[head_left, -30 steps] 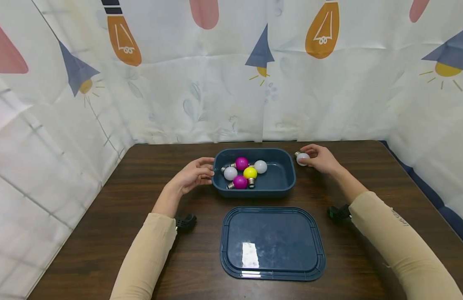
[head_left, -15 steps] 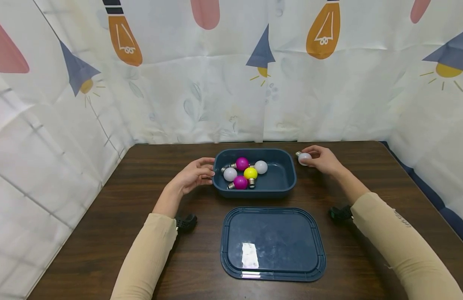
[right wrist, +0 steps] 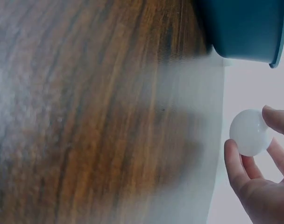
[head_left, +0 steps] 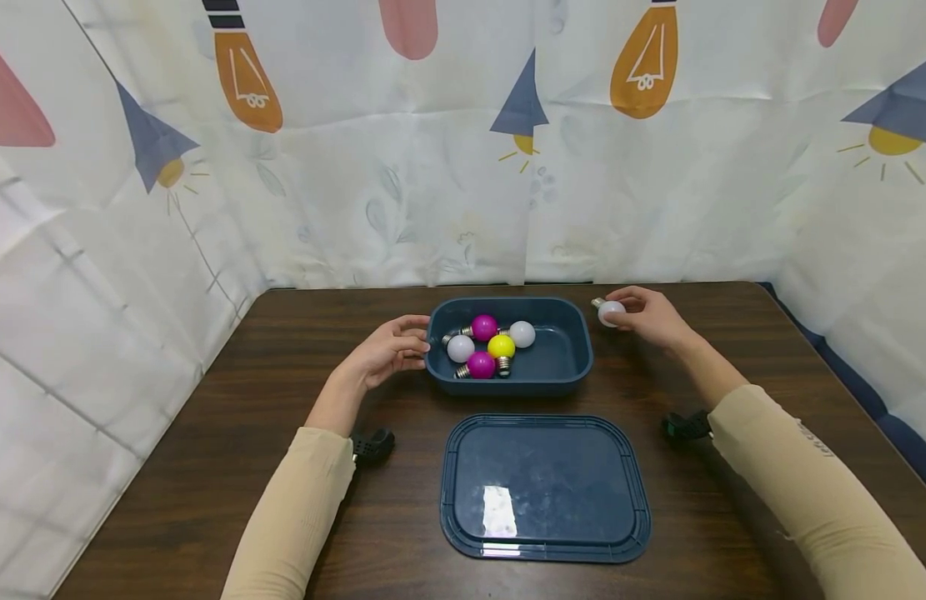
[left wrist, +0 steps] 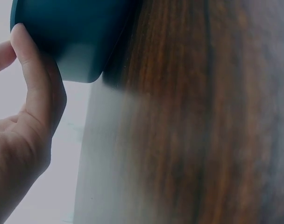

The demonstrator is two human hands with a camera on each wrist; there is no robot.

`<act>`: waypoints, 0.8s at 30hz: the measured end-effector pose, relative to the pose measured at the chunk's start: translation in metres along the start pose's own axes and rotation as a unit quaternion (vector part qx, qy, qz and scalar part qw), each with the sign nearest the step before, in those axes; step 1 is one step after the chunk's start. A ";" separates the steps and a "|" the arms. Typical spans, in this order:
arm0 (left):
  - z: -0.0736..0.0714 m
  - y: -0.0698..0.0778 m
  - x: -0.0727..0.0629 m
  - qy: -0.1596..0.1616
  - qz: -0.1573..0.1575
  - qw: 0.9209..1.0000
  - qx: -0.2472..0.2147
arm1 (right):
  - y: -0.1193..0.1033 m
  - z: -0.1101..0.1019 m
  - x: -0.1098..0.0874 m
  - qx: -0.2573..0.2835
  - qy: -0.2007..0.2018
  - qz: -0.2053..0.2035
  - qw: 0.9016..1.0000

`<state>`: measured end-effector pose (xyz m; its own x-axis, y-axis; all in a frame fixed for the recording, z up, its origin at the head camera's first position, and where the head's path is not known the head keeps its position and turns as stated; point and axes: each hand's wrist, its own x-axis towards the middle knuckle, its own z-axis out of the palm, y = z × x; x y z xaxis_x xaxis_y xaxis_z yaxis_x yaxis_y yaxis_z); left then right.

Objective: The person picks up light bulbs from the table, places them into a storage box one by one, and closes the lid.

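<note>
In the head view my left hand touches the left end of a dark blue plastic box. The left wrist view shows one fingertip against the box wall, near its rim. Inside lie two magenta light bulbs, two white ones and a yellow light bulb. To the right of the box, my right hand pinches another white light bulb between thumb and fingers. Its metal screw base points toward the back left. In the right wrist view, this bulb is apart from the box.
A dark blue lid lies flat on the brown wooden table, in front of the box. Behind the table hangs a white printed curtain. Dark wrist cameras are strapped on both wrists.
My right hand has shifted slightly to the right with the white light bulb. The left hand and the box have hardly moved.
</note>
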<state>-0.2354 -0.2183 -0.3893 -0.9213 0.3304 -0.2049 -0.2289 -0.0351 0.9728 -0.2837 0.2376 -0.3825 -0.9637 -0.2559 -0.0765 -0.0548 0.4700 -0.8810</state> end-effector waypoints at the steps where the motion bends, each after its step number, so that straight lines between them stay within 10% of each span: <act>1: 0.000 0.000 0.000 0.000 0.000 1.000 -0.001 | -0.001 0.000 0.000 0.000 0.000 -0.001 1.000; 24: 0.004 0.001 0.005 -0.008 0.002 1.000 -0.005 | -0.022 -0.009 -0.014 -0.053 -0.010 -0.039 0.998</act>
<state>-0.2390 -0.2127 -0.3888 -0.9172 0.3445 -0.1999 -0.2291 -0.0456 0.9723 -0.2713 0.2386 -0.3578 -0.9497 -0.3125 -0.0199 -0.1583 0.5338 -0.8306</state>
